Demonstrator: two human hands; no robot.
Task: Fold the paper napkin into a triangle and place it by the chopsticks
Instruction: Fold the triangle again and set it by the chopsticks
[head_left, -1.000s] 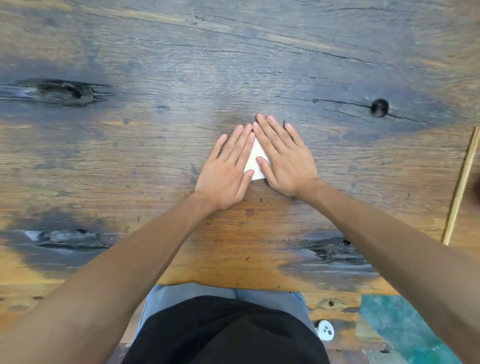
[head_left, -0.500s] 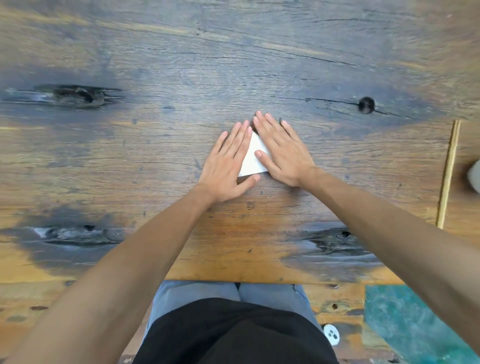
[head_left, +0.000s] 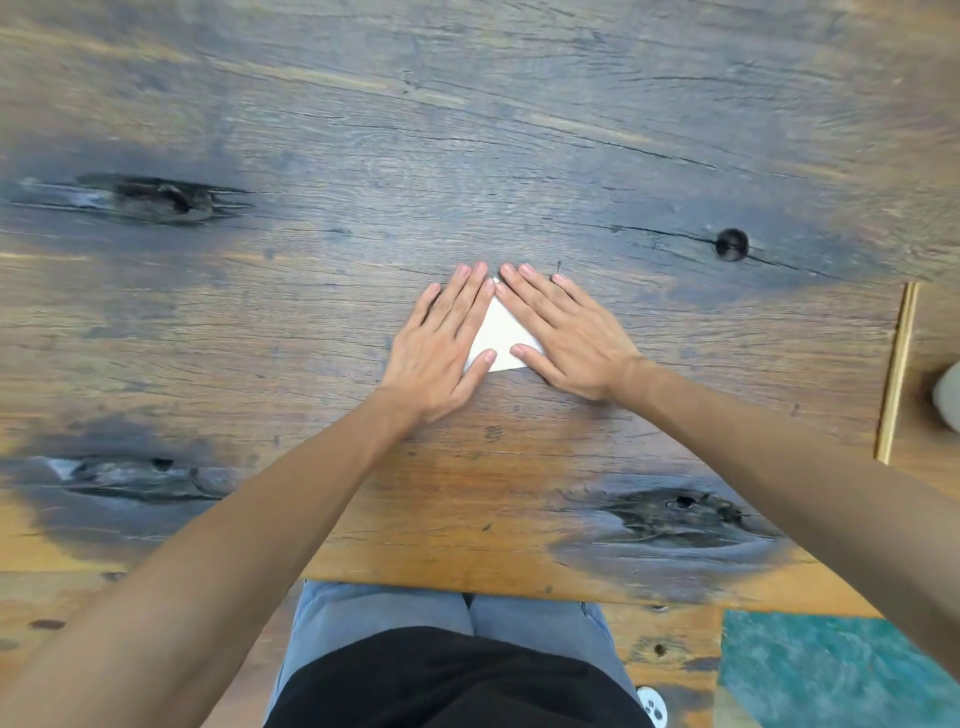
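Note:
A white paper napkin (head_left: 500, 340) lies flat on the wooden table (head_left: 467, 156), folded to a triangle with its tip pointing away from me. My left hand (head_left: 441, 345) presses flat on its left side, fingers together and extended. My right hand (head_left: 563, 338) presses flat on its right side. Only the middle wedge of the napkin shows between the hands. A pair of pale wooden chopsticks (head_left: 897, 371) lies far to the right, running front to back.
A white rounded object (head_left: 948, 402) sits at the right edge, just beyond the chopsticks. The table has dark knots and cracks. Its near edge (head_left: 467, 584) runs just above my lap. A teal floor patch (head_left: 831, 670) shows at the lower right.
Both hands have slid slightly apart over the napkin, showing more of the white triangle between them. The camera view has shifted a little.

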